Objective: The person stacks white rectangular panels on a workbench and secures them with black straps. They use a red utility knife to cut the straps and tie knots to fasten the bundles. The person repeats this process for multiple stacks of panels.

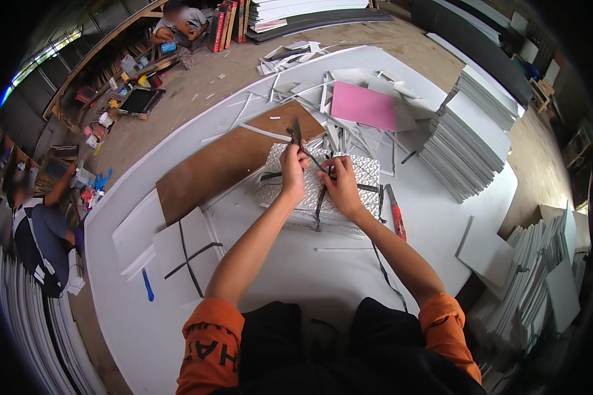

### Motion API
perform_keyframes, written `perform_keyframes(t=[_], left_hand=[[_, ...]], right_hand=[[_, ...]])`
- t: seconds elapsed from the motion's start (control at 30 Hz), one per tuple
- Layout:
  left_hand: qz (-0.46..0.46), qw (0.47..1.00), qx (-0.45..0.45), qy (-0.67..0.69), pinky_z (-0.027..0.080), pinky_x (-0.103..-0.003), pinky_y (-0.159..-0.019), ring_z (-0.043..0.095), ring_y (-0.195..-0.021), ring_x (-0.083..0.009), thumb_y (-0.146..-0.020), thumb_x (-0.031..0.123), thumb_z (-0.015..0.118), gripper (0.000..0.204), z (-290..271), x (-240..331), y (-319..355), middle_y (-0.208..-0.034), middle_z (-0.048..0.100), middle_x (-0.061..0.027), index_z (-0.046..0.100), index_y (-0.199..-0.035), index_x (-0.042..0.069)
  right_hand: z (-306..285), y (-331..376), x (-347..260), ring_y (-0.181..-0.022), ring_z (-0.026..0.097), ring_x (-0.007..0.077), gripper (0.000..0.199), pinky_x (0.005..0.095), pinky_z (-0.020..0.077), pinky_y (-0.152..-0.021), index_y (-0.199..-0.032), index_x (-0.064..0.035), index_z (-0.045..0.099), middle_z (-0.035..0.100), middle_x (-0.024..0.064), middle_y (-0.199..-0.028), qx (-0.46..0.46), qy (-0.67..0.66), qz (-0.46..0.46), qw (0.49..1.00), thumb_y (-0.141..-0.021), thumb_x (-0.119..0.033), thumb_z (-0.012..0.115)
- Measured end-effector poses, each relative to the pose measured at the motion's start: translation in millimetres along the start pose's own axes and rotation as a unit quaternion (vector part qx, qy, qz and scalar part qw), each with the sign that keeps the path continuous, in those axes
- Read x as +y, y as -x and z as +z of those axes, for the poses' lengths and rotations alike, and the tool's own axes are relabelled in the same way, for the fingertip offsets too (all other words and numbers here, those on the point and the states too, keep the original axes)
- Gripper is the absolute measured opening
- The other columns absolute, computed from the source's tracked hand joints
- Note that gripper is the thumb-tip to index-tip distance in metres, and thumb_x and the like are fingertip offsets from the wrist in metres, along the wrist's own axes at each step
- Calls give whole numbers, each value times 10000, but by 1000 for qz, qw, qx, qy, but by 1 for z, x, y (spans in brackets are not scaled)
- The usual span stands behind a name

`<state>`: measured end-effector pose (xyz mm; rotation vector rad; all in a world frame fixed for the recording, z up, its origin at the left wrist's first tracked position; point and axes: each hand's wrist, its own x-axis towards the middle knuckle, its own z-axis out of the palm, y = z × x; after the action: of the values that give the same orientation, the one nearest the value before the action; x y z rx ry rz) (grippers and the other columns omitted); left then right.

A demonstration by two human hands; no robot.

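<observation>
In front of me lies a stack of white panels (pixel 284 191) with a bumpy, quilted-looking top. A black strap (pixel 369 188) runs across it both ways, crossing near the middle. My left hand (pixel 294 174) is closed on a length of this strap, whose dark, blurred end sticks up above the fingers. My right hand (pixel 340 187) pinches the strap close to the crossing, resting over the top panel. A loose strap tail trails off the stack toward my right forearm. Just right of the stack lies a utility knife (pixel 398 217) with a red handle.
A brown board (pixel 204 170) and a pink sheet (pixel 364 105) lie on the white table among offcut strips. Tall panel piles (pixel 464 141) stand at right. A strapped white bundle (pixel 186 253) and a blue cutter (pixel 147 286) are at left. Two people work beyond the table's left side.
</observation>
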<state>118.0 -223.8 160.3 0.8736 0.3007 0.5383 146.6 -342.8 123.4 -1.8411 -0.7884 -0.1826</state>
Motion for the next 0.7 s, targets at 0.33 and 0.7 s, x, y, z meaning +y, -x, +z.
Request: perform_keyframes(t=[0.33, 0.7], left_hand=[[57, 967, -88, -232, 263, -215, -421, 310, -486, -46, -917, 273, 347, 308, 15, 8, -9, -577, 336, 42, 482, -759, 46], [-79, 889, -327, -311, 403, -239, -702, 460, -793, -73, -939, 246, 349, 270, 7, 3, -27, -829, 503, -10, 511, -870, 43]], right_hand=[[-1, -23, 10, -527, 430, 112, 256, 240, 372, -533, -766, 0, 524, 487, 36, -577, 7, -239, 242, 940, -899, -201, 438], [6, -13, 4, -670, 601, 260, 252, 341, 415, -724, -908, -45, 642, 636, 109, -735, -97, -7, 62, 993, -745, -232, 602]])
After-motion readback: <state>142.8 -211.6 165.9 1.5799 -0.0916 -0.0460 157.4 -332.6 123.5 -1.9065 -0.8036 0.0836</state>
